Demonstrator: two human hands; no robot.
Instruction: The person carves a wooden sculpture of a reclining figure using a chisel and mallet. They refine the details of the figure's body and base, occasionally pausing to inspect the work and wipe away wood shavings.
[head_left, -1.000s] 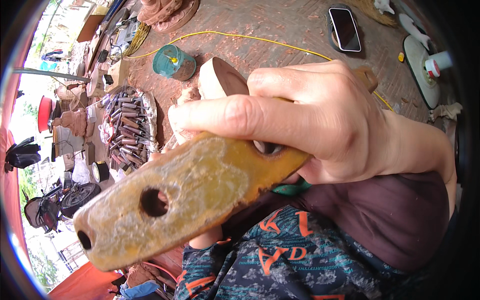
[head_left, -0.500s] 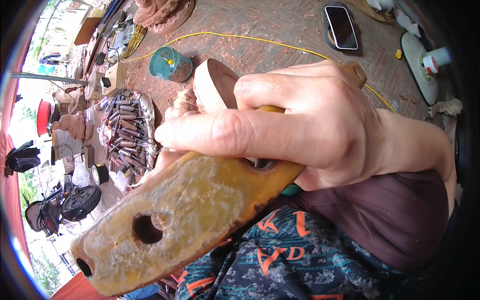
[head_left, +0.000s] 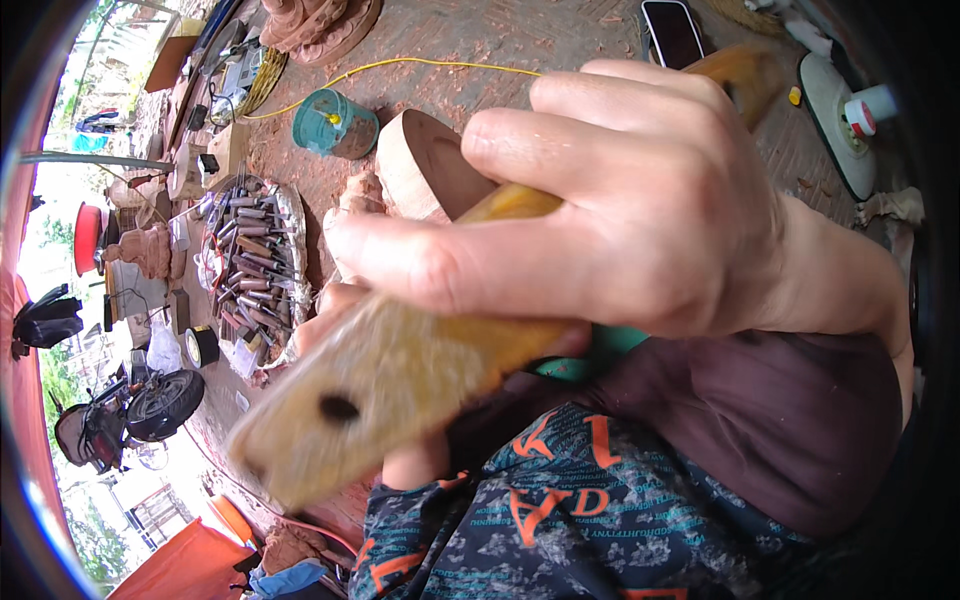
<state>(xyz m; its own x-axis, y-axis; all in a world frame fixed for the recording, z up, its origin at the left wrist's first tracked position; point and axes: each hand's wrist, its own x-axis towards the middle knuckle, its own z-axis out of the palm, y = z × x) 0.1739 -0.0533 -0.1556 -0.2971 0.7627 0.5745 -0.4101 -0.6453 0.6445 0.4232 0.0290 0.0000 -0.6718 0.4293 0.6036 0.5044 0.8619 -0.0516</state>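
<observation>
My right hand (head_left: 640, 210) comes in from the right and is closed around a long yellow-brown bar with round holes (head_left: 400, 370). The bar slants across the view, its near end at lower left and its far end beyond my knuckles; motion blurs it slightly. Below the bar a bit of my left hand (head_left: 415, 465) shows, the rest hidden behind the bar, so its grip does not show. A pale round-edged wooden piece (head_left: 425, 165) stands behind my right fingers. Something green (head_left: 610, 350) shows under my right hand.
At the left lies a tray of many wooden-handled carving tools (head_left: 255, 265). Beyond are a teal bucket (head_left: 335, 125), a yellow cord (head_left: 430, 62) and a carved wooden base (head_left: 320, 30). A phone (head_left: 672, 35) lies far right, near a standing fan (head_left: 840, 130). A motorbike (head_left: 150, 405) stands at left.
The bar has tilted and shifted, its near end moving up and right, and more of its far end shows. My right hand has risen slightly with it. Part of my left hand has come into sight below.
</observation>
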